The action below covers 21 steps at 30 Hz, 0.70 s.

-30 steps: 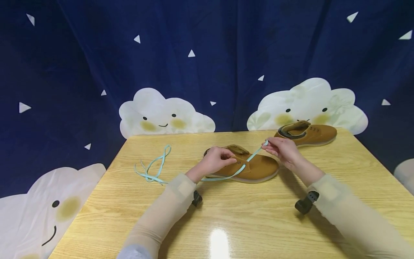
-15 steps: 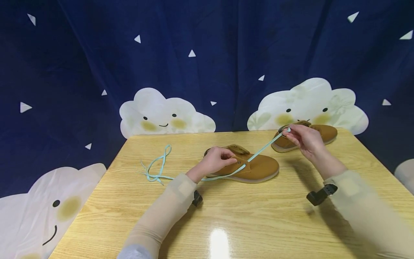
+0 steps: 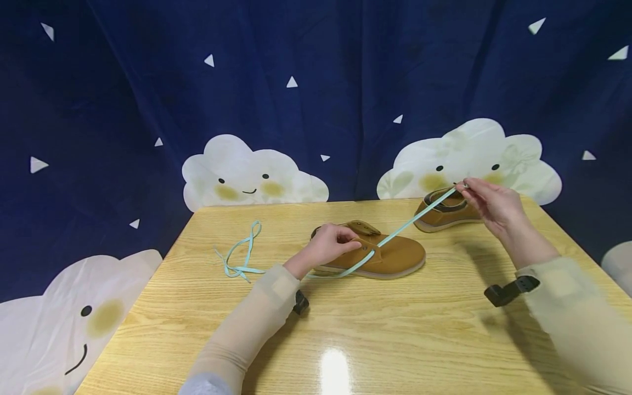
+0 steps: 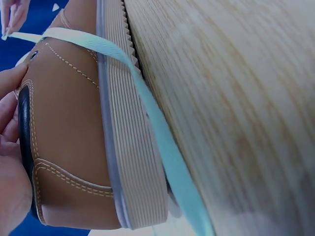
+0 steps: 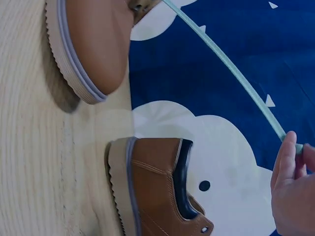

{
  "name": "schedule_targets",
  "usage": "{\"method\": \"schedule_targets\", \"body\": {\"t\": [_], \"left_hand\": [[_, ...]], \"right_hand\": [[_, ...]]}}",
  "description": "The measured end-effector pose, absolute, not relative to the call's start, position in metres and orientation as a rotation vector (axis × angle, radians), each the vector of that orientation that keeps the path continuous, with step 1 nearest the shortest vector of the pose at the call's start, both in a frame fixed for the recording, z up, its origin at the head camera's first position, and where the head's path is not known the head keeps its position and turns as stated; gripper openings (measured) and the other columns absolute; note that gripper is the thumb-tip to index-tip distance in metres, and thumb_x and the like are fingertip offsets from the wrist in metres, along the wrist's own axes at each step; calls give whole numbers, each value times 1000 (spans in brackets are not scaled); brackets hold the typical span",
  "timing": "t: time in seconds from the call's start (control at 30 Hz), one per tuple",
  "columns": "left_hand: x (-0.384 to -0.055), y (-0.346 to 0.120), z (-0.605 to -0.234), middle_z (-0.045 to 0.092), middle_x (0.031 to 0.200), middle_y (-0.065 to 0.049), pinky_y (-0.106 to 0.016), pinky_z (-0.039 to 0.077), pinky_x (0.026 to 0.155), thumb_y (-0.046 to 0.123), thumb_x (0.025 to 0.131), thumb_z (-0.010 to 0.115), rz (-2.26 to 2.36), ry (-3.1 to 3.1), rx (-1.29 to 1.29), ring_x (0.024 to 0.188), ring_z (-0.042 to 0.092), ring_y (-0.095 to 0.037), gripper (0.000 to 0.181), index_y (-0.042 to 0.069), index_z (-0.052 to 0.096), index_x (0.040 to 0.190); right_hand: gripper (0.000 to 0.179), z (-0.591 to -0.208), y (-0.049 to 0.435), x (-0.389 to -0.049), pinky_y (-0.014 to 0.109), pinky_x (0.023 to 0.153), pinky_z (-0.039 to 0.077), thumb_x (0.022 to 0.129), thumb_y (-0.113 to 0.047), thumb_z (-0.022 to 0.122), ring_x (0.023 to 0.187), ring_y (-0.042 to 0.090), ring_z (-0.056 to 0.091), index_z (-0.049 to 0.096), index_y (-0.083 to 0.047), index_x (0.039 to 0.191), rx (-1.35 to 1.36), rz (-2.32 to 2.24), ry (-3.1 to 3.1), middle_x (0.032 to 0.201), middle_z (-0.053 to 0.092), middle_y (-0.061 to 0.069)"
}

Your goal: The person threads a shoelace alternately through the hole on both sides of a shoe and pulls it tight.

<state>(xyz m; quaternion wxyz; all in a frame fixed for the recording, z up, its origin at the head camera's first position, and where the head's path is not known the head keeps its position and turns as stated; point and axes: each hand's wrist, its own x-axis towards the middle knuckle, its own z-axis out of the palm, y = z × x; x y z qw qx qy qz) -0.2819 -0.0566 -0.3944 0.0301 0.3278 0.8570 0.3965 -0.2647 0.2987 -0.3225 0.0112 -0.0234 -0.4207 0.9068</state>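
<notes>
Shoes (image 3: 430, 219) x2, brn; L grip (image 3: 326, 245) pinching nearer shoe (image 3: 400, 255) by flap (image 3: 360, 254), R grip (image 3: 497, 207) pinching 1 blue lace (image 3: 417, 217).

There are 2 hands (image 3: 327, 244) (image 3: 497, 209), 2 shoes (image 3: 401, 257) (image 3: 438, 218) and 1 table (image 3: 395, 334).

long beige sleeves (image 3: 249, 323), black wrist devices (image 3: 501, 296), pale blue cloth (image 3: 204, 384) on left arm

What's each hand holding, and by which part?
Right hand: flat turquoise lace, near its end. Left hand: nearer brown leather-look shoe, by its eyelet flap.
</notes>
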Motion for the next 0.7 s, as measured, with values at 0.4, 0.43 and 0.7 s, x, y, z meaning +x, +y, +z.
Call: {"method": "schedule_targets", "body": {"t": [0.4,0.43,0.7], "left_hand": [[-282,-57,-395,67,79,7,-21,45,61,20,92,70,1219,2633,998,65,55,-6,13,9,75,96],[-282,-57,-395,67,79,7,-21,45,60,20,92,70,1219,2632,995,64,55,-6,13,9,75,96],[-281,-57,-393,67,79,7,-20,44,60,20,92,69,1209,2642,989,64,54,-6,14,9,75,98]], "right_hand": [[20,-305,326,-257,21,65,54,98,-4,55,79,17,72,72,3,90,-79,2769,-1192,87,72,14],[19,-303,329,-257,21,66,54,97,-4,55,79,17,72,72,3,91,-89,2758,-1181,87,72,14],[11,-289,343,-255,27,71,55,95,-3,59,82,20,72,69,3,96,-144,2698,-1081,89,72,14]]}}
